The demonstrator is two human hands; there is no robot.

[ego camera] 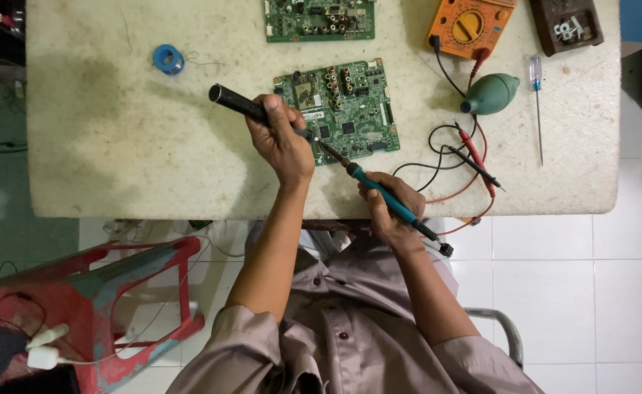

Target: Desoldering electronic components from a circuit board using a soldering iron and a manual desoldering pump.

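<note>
The left hand [283,138] is closed in a fist around a black desoldering pump [242,106], and the pump lies slanted, with its tip over the lower left part of the green circuit board [346,109]. The right hand [388,204] is wrapped around the teal handle of a soldering iron [379,191]; the metal tip of the iron points up and to the left and meets the board near its lower edge, just beside the tip of the pump. The board lies flat in the middle of a worn white table [116,138].

A second green circuit board [319,19] lies at the far edge of the table. To the right there is an orange multimeter [470,26], and its red and black probe leads [474,157] are curled near the right hand. A green rubber blower [491,93] and a screwdriver [536,102] with a clear handle lie beside it. A blue spool of solder wire [167,59] is on the left part of the table, well apart from both hands. A red stool [116,292] stands on the floor under the table's left side.
</note>
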